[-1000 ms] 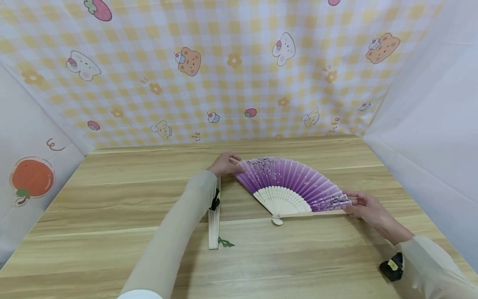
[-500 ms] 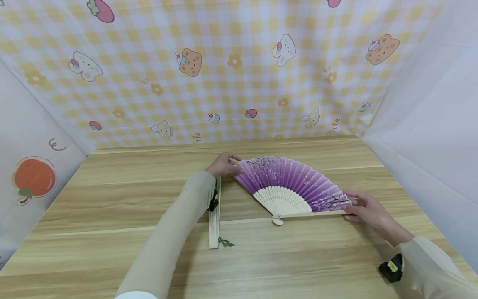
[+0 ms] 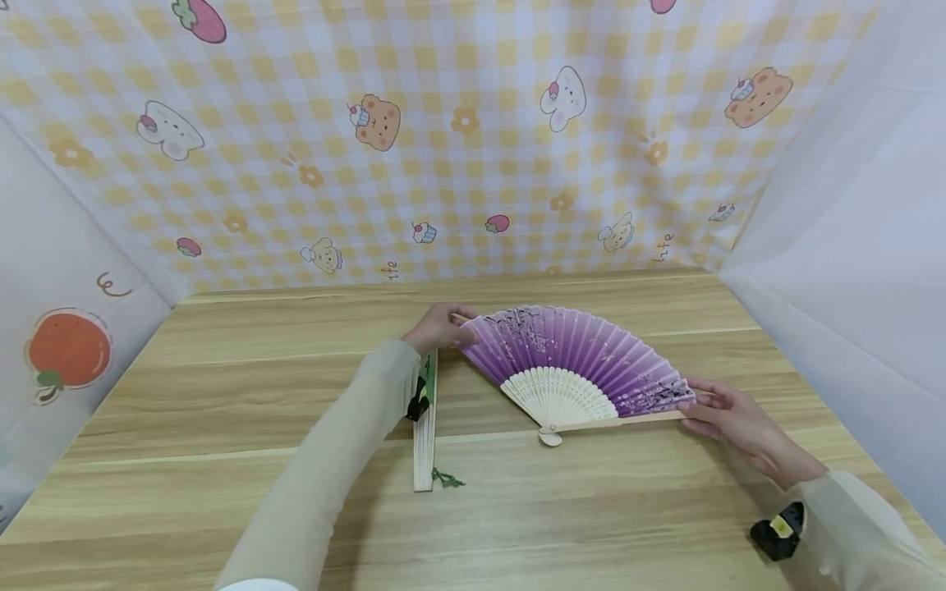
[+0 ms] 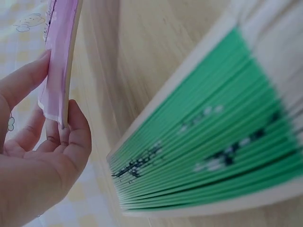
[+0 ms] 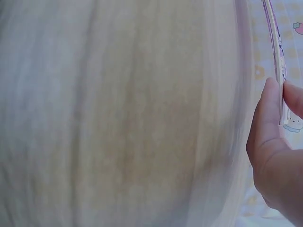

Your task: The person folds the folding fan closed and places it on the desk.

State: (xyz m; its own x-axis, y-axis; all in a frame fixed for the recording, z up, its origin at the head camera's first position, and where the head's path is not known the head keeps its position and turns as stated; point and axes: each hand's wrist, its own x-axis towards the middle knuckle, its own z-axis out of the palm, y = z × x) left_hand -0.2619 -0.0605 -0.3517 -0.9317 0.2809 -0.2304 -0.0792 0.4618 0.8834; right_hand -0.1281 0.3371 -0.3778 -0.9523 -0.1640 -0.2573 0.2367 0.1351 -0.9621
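A purple folding fan (image 3: 569,353) with pale ribs is spread wide in the head view, its pivot end toward the person. My left hand (image 3: 438,327) pinches its left end rib between thumb and fingers, which the left wrist view shows from close by. At the other end, my right hand (image 3: 739,423) pinches the right guard stick, also seen in the right wrist view. Beneath the left wrist lies a second, folded fan (image 3: 424,451) with green pleats and a green tassel (image 3: 447,478). Its far part is hidden by the left hand and sleeve.
Both fans are over a wood-grain table (image 3: 222,394). A yellow checked cloth (image 3: 458,164) hangs behind its back edge. White sheets (image 3: 865,213) stand at both sides. A black wrist strap (image 3: 779,529) sits on the right sleeve.
The left forearm has shifted slightly left, showing a little more of the green fan. The purple fan stays spread, with both hands still holding its ends.
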